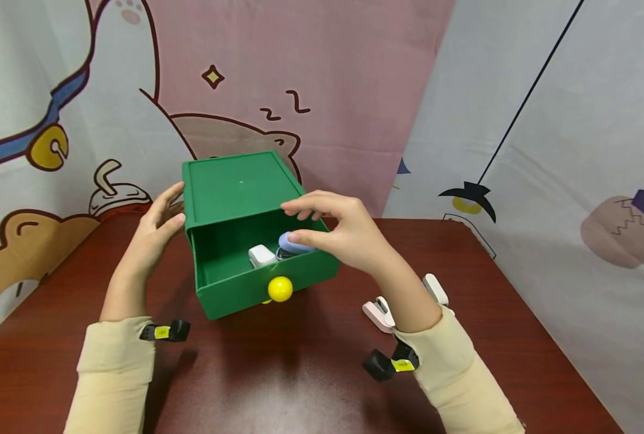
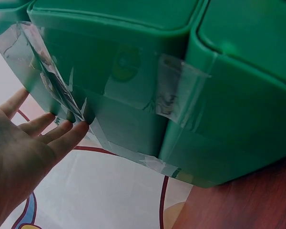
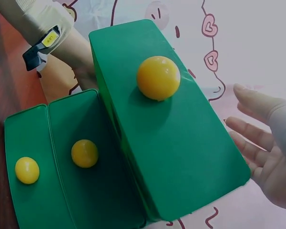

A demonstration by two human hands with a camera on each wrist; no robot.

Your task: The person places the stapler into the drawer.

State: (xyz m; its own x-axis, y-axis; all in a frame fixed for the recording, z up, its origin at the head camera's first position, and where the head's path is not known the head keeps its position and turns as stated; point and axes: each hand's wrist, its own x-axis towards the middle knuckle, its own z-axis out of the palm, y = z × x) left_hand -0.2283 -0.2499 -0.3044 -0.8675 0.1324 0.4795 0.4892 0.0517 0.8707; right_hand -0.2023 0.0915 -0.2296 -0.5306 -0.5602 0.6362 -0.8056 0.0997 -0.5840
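A green drawer cabinet point(image 1: 240, 184) stands on the table, its top drawer point(image 1: 235, 298) pulled out by a yellow knob point(image 3: 158, 78) side facing front. Inside the drawer lie a small white object point(image 1: 261, 256) and a blue stapler-like item point(image 1: 285, 243), partly behind my right thumb. My left hand point(image 1: 156, 226) is at the cabinet's left side, fingertips against the clear tape point(image 2: 171, 90) there, fingers extended. Over the drawer's right wall is my right hand point(image 1: 343, 226), thumb and fingers spread apart with nothing gripped between them.
Right of the cabinet, a pale pink stapler-like item point(image 1: 378, 314) and a white piece point(image 1: 435, 289) lie on the brown table point(image 1: 235, 374), partly covered by my right forearm. Two lower drawers with yellow knobs point(image 3: 85, 153) are closed. A cartoon-printed curtain point(image 1: 354, 90) hangs behind the table.
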